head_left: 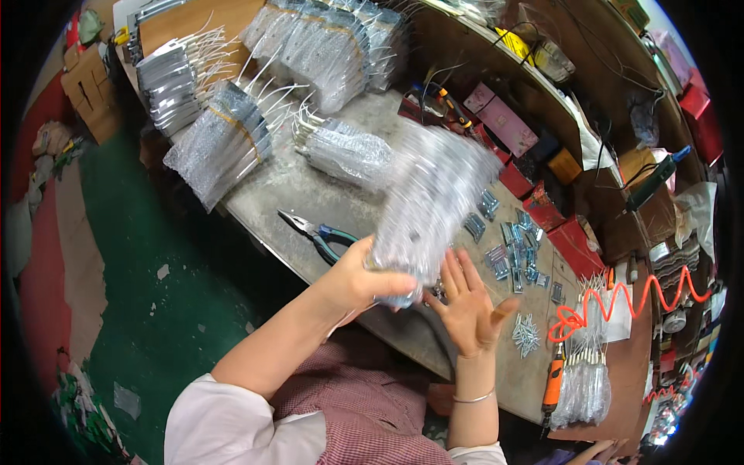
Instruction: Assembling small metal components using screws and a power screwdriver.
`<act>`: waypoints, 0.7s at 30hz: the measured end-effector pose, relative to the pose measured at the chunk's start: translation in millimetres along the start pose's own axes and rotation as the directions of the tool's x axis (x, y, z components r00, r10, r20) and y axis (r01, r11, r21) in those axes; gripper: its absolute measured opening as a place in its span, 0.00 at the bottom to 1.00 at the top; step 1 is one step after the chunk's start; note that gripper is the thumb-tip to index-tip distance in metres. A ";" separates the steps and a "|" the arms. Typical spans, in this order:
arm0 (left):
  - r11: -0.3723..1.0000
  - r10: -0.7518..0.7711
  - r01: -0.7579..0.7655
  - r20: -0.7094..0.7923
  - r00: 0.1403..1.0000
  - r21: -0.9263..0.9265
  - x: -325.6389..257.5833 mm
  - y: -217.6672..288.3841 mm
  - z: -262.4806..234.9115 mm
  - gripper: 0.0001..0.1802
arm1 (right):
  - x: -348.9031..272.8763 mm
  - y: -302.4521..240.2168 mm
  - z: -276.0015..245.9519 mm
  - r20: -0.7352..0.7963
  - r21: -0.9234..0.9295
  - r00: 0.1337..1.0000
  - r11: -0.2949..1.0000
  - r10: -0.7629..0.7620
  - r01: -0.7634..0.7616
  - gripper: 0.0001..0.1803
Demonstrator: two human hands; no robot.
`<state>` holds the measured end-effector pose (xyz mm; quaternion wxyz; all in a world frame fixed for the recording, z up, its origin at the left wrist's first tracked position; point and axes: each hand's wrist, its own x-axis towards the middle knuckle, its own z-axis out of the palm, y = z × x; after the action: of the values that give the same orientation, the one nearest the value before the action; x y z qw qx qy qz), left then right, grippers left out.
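Left hand (358, 280) clamped on the near end of a bubble-wrapped bundle (430, 201), held up over the worktop (310, 194); right hand (470, 298) open, palm just beside the bundle's lower edge. Probably soft and slippery outside, stiff and fairly heavy within; best gripped at the near end, supported underneath. Blurred by motion, so contents unclear. Pliers (322, 232) just left; small metal parts (511, 248) to the right, too small to identify.

Bubble-wrap bundle (434, 201) motion-blurred; contents unreadable.
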<state>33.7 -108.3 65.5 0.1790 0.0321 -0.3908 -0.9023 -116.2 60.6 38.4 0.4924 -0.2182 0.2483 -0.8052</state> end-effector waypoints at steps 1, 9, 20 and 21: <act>0.990 -0.018 0.014 0.027 0.999 0.138 -5.4 -0.8 -0.9 0.25 | -3.7 -8.8 -0.8 -0.012 -0.001 1.000 1.000 0.004 -0.004 0.59; 0.070 -0.093 -0.184 0.190 0.977 0.980 -25.1 -13.7 3.2 0.13 | 5.8 -33.5 135.7 0.102 -0.867 0.857 -0.377 0.504 0.325 0.42; -0.415 0.674 -0.305 0.515 0.529 0.857 -29.2 44.2 -19.9 0.23 | 28.2 -4.2 67.6 -0.048 -0.995 0.999 -0.091 0.018 -0.046 0.21; -0.381 0.746 -0.370 0.518 0.419 0.847 -35.7 44.6 -23.9 0.24 | 30.6 1.9 72.0 -0.225 -0.972 0.970 0.097 -0.094 -0.216 0.21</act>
<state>85.1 -140.6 78.0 0.6006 0.0610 -0.7859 -0.1339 -84.9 19.0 96.8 0.2188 -0.3867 0.7876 -0.4270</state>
